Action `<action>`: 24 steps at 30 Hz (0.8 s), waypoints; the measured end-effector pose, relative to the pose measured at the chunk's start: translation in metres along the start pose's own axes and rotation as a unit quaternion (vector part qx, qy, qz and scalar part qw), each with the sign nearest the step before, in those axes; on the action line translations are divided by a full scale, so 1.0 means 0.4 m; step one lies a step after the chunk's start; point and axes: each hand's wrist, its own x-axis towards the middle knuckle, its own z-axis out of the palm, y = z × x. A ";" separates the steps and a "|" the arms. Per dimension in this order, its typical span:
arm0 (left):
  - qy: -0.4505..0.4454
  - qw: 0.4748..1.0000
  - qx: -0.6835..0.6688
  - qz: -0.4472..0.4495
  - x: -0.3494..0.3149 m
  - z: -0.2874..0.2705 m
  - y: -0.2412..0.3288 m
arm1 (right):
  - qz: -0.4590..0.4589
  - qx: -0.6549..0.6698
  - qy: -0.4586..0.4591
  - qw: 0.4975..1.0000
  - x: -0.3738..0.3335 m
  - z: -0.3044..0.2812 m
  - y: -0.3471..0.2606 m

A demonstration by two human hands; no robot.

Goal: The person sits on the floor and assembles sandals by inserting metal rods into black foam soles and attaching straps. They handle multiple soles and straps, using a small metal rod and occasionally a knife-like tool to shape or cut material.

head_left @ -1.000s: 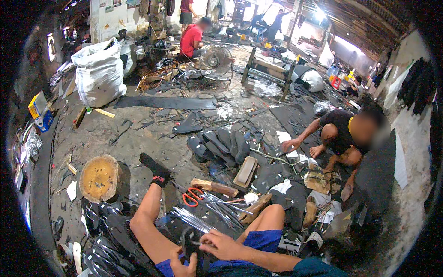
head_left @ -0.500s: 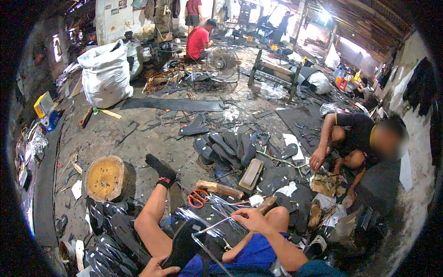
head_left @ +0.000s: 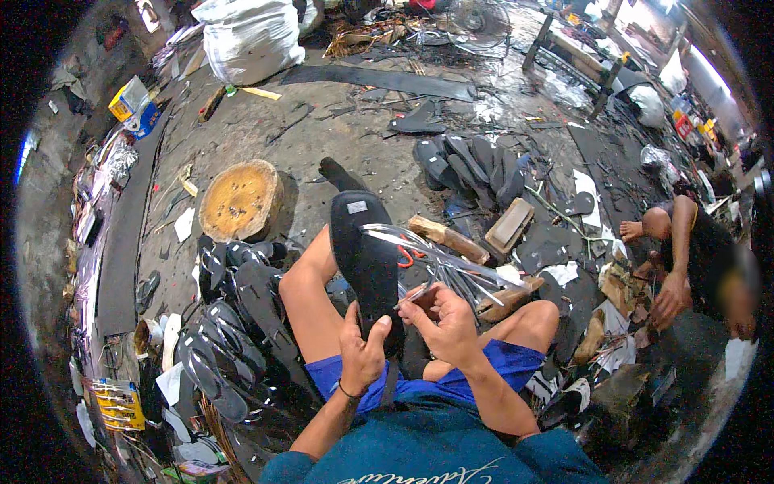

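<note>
My left hand (head_left: pixel 360 355) grips the heel end of a black sandal sole (head_left: pixel 359 254), thumb on its upper face. The sole stands tilted over my lap, with a small white label near its toe. At its right edge my right hand (head_left: pixel 445 329) pinches a thin pale strip (head_left: pixel 413 296), whose far end I cannot make out. Several long silvery strips (head_left: pixel 463 256) fan out just beyond, by my bent legs. Orange scissor handles (head_left: pixel 407 256) show partly between the strips and the sole.
Finished-looking black sandals (head_left: pixel 218 355) pile up at my left, near a round wooden block (head_left: pixel 239 200). Ahead lie stacked black soles (head_left: pixel 472 169), a wooden billet (head_left: pixel 447 238) and a rectangular block (head_left: pixel 509 226). A co-worker (head_left: pixel 681 250) crouches at the right.
The sole has come up and stands more upright before me. My right hand has moved down to the sole's edge. The view has tipped downward and turned left.
</note>
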 end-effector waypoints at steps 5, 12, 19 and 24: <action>0.013 0.998 0.067 0.019 -0.018 0.012 0.001 | -0.020 -0.175 0.049 0.983 -0.026 0.029 0.018; 0.007 0.999 0.045 -0.009 -0.024 0.018 -0.054 | -0.084 -0.185 -0.085 0.976 0.022 -0.021 0.040; -0.043 0.997 -0.017 -0.055 -0.014 -0.017 -0.104 | -0.043 -0.108 -0.133 0.984 0.035 -0.060 0.065; -0.044 0.997 0.040 -0.052 -0.024 -0.010 -0.054 | -0.013 -0.057 -0.069 0.996 0.014 -0.038 0.085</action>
